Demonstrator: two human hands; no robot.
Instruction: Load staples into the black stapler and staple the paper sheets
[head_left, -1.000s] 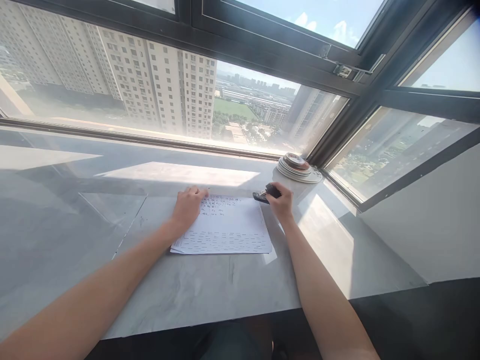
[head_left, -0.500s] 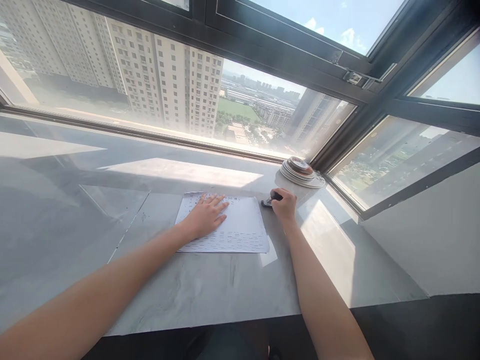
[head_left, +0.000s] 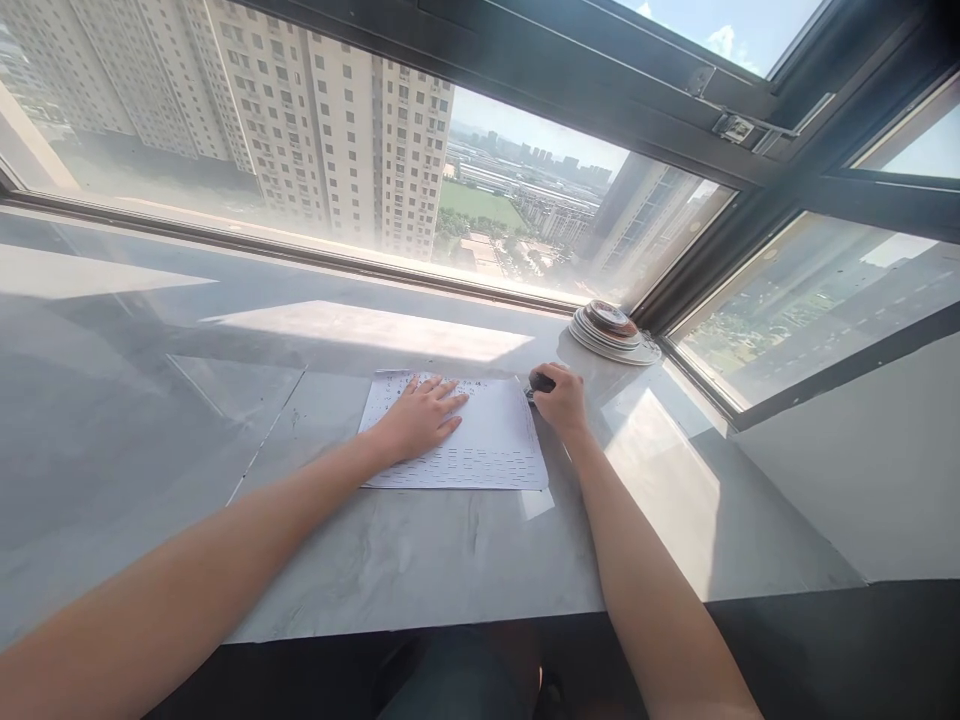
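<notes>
A printed sheet of paper (head_left: 480, 450) lies flat on the grey marble window ledge (head_left: 420, 560). My left hand (head_left: 420, 415) rests on the sheet's upper left part, fingers stretched out flat. My right hand (head_left: 561, 397) is closed around a small black stapler (head_left: 538, 382) at the sheet's top right corner. Most of the stapler is hidden under my fingers.
A stack of round plates (head_left: 613, 332) sits in the ledge's far right corner by the dark window frame (head_left: 675, 280). The ledge's front edge runs just below my forearms. Tall buildings show through the glass.
My left hand moved from the sheet's top edge to lie flat on it. My right hand brought the stapler down to the sheet's top right corner.
</notes>
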